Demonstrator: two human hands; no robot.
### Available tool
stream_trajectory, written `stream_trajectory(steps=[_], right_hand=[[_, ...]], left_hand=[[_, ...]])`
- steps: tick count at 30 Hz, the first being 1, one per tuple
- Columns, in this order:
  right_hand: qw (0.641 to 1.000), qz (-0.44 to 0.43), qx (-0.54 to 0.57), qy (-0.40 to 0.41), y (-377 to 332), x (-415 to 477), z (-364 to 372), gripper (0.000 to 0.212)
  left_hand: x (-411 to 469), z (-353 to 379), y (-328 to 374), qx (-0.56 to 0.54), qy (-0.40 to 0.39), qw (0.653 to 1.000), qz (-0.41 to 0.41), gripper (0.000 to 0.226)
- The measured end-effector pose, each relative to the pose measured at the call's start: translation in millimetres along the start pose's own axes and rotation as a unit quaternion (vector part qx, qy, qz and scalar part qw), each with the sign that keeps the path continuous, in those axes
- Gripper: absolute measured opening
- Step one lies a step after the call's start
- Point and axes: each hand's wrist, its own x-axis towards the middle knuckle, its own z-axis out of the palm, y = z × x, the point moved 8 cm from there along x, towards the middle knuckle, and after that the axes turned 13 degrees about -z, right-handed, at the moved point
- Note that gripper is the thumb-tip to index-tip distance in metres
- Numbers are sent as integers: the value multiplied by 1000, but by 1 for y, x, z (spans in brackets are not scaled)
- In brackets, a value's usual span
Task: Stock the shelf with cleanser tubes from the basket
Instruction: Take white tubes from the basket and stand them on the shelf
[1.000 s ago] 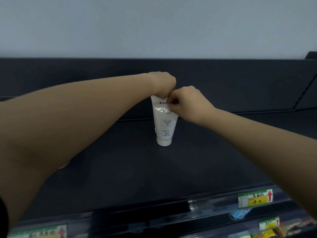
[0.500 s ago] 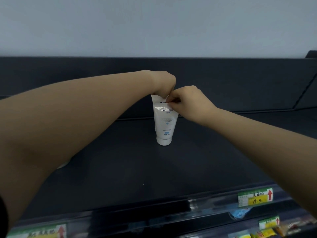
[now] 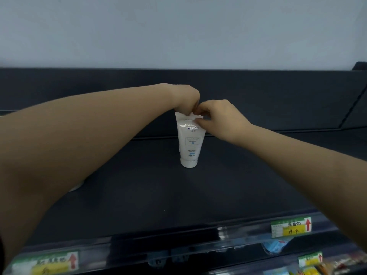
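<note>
A white cleanser tube (image 3: 189,144) with blue print stands upright on its cap in the middle of the dark top shelf (image 3: 151,195). My left hand (image 3: 185,98) reaches over from the left and pinches the tube's flat crimped top edge. From the right, my right hand (image 3: 220,118) pinches the same top edge, thumb on the tube's front face. A second white object (image 3: 76,186) shows partly under my left forearm, mostly hidden. The basket is out of view.
The shelf's dark back panel (image 3: 278,96) rises behind the tube. Price labels with red arrows (image 3: 291,227) sit on the shelf's front rail. Lower shelves at the bottom right hold coloured packets (image 3: 276,246).
Both hands stay pinched on the top of the tube. The right hand's fingers have shifted slightly along the top edge; the tube stands in the same spot.
</note>
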Motion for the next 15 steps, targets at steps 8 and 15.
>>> stream_trajectory(steps=[8,15], right_hand=[[997,-19,-61,-41,-9,-4,-2,43],[989,-95,-112,-24,-50,-12,1,56]], left_hand=[[-45,-4,-29,-30,74,995,-59,41],[-125,14,-58,17,116,978,-174,63]])
